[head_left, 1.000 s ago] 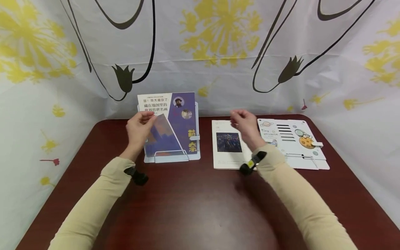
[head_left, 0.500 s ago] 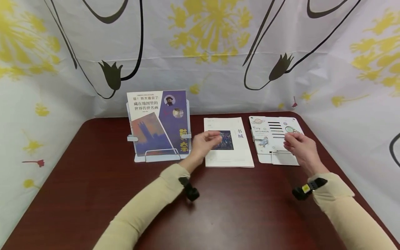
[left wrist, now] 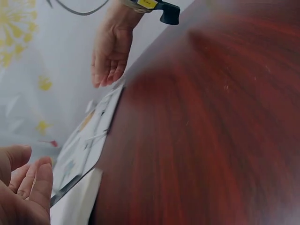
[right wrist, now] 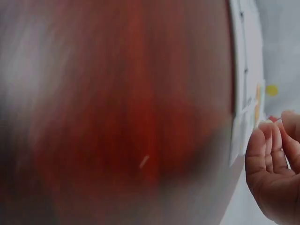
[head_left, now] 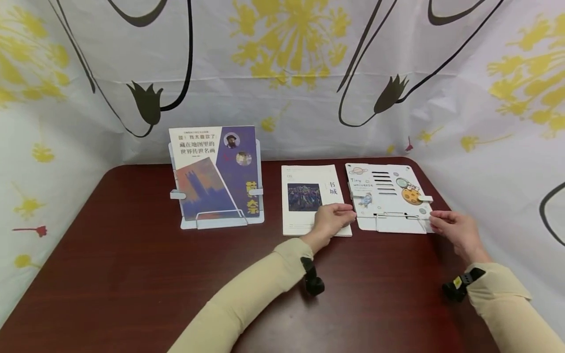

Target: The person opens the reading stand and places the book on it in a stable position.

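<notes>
A flat white book stand printed with planets and an astronaut lies at the back right of the table. My left hand hovers over the lower right corner of a white paperback book, its fingertips close to the stand's left edge. In the left wrist view the thumb and fingers of this hand are apart with nothing between them. At the stand's lower right corner is my right hand; whether its fingertips touch the edge I cannot tell. The right wrist view shows its fingers loosely bent.
To the left, a purple and white picture book leans upright on a second book stand, kept by side clips and a wire rest. A patterned white cloth hangs behind the dark red table.
My left hand has let go of the purple book's area and moved right, past the paperback. My right hand has swung right and down to the flat stand's right side. The head view has turned slightly right.
</notes>
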Available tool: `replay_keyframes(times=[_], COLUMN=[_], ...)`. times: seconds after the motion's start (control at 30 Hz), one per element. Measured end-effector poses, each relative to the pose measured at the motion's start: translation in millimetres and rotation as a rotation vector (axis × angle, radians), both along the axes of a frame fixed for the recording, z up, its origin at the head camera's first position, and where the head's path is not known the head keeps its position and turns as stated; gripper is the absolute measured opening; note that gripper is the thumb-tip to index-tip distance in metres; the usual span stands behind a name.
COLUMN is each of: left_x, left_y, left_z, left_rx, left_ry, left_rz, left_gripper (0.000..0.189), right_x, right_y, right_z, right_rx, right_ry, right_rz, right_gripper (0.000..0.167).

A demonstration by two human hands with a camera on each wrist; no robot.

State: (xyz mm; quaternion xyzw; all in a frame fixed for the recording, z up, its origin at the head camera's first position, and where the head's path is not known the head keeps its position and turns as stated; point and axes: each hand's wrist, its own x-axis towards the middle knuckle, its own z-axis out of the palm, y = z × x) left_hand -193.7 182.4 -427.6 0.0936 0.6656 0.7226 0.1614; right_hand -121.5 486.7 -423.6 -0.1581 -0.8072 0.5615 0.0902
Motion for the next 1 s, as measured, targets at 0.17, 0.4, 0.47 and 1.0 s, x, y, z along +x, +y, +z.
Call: replay_keyframes(times=[0.17, 0.4, 0.47, 1.0], left_x=[7.7, 14.5, 15.8, 8.7], left_y=[23.7, 48.6, 53.7, 69.5], left_z=[-1.8, -4.2, -4.8, -3.6], left_rx=[-0.095, -0.196, -0.218, -0.49], left_ry=[0.046, 0.039, 0.025, 0.161], left_rz=[0.005, 0.022, 0.021, 0.04], left_gripper=[0.024, 0.023, 0.023, 0.01], right_x=[-2.6, -9.1, -9.6, -14.3], right_y=[6.1, 4.0, 4.2, 1.0], right_z=[-6.2, -8.3, -8.2, -5.5], right_rx=[0.131, 0.211, 0.226, 0.287], right_ry=[-0.085, -0.122, -0.131, -0.171], right_rz=[0.062, 0.112, 0.115, 0.123], right_gripper=[0.024, 0.045, 0.045, 0.038])
